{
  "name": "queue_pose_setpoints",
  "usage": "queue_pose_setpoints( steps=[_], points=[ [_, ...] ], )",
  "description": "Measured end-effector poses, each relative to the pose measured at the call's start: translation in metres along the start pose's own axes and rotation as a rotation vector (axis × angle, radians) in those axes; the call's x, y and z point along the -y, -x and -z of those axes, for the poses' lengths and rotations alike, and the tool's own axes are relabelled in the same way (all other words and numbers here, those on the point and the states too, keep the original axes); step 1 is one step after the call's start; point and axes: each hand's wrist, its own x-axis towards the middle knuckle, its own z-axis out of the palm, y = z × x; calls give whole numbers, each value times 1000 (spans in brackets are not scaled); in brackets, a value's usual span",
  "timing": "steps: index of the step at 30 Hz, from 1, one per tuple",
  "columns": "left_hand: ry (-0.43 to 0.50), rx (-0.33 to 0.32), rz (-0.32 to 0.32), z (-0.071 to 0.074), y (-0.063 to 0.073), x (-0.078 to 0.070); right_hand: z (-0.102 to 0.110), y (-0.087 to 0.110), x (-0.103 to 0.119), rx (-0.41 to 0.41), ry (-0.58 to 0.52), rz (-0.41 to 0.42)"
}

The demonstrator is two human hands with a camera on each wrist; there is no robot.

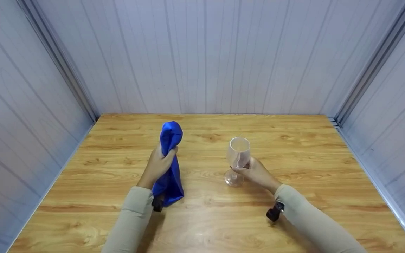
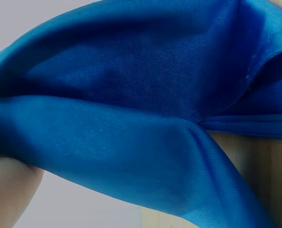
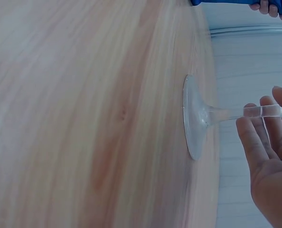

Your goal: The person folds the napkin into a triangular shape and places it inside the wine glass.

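My left hand (image 1: 159, 163) grips a blue satiny cloth (image 1: 172, 135), its bunched top rising above the thumb and the rest hanging down by the wrist. Folds of the cloth (image 2: 108, 147) fill most of the left wrist view, with only a bit of a finger or thumb at the left edge. To the right, a clear stemmed wine glass (image 1: 238, 154) stands upright in my right hand (image 1: 257, 173). Fingers and thumb hold it around the upper stem, below the bowl. Its round foot (image 3: 193, 118) shows in the right wrist view; whether it touches the table I cannot tell.
A wood-grain table (image 1: 202, 225) lies under both hands. Pale panelled walls (image 1: 202, 56) close it in at the back and on both sides. Small black devices (image 1: 275, 211) are worn on the wrists, over beige sleeves (image 1: 311, 218).
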Motion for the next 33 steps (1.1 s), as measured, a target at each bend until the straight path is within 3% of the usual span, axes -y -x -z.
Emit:
queue_pose_setpoints(
  steps=[5,12,15,19,33],
  points=[
    [11,6,0,0,0,1,-2,1,1,-5,20,7],
    [-14,38,-18,-6,-18,45,-10,4,9,-32,56,14],
    [-25,38,-44,-6,-19,45,-10,-2,-5,-46,47,16],
    [-37,35,-49,-7,-19,44,-9,-3,-6,-28,34,25],
    [13,76,-73,-11,-21,40,18,5,-5,166,80,4]
  ],
)
